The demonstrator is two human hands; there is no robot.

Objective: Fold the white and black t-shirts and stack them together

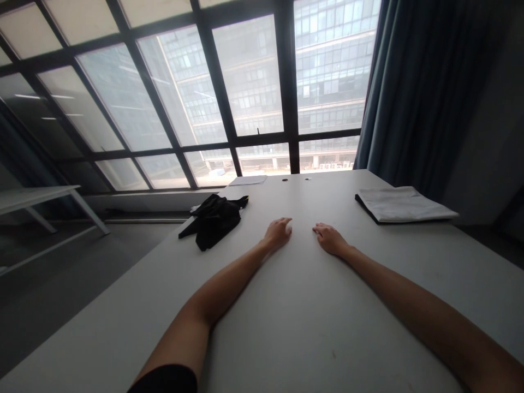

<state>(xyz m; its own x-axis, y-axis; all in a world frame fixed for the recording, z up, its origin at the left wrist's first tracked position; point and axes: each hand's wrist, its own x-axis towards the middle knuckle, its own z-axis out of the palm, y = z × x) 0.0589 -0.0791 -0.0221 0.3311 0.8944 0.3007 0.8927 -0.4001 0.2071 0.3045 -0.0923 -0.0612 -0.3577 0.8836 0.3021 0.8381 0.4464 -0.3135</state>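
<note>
Tabletop (pixel 311 327): black cloth (pixel 219 219), white cloth (pixel 403 203) | left hand (pixel 278 232), right hand (pixel 329 239): fingers (pixel 284 221) empty, loosely spread

A wide window (pixel 249 71) with dark frame bars (pixel 289 87) fills the background, and a pale multi-storey building (pixel 333 71) stands beyond the glass. Light streaks (pixel 27 96) show in the panes at far left. A blue curtain (pixel 417 98) hangs at the right side. On the left, a second white table (pixel 36 197) with slanting legs stands on the grey floor (pixel 135 254). Near the worktop's (pixel 319 196) far edge lie a thin white sheet (pixel 249 180) and a small dark disc (pixel 285 180).
</note>
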